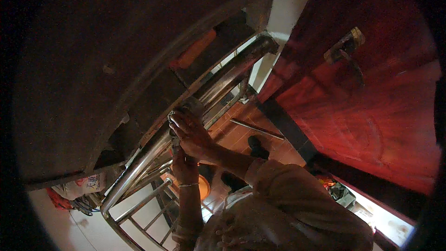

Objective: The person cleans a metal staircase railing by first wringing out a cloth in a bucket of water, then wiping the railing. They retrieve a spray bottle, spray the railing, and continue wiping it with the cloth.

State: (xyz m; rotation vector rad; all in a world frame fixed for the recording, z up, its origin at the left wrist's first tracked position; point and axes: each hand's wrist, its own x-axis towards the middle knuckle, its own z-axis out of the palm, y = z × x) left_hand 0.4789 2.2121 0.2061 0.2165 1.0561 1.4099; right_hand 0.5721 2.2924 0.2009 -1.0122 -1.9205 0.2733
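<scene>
A thick, shiny metal handrail point(223, 85) of a stair railing runs diagonally before me. My right hand point(191, 136) lies on it near the middle, its fingers pressed around a grey, dusty-looking piece that I cannot make out clearly. Just below, my left hand point(184, 162), with a thin bracelet at the wrist, is raised close under the right one. What the left fingers hold is hidden in shadow and behind the right hand. Thinner metal bars point(144, 200) branch off at the lower left.
A dark red door point(348, 122) with a handle point(343, 48) stands at the right. On the tiled floor point(226, 136) lies a thin rod point(257, 129). An orange basin point(204, 187) is below my hands. Printed bags point(82, 185) are at the lower left.
</scene>
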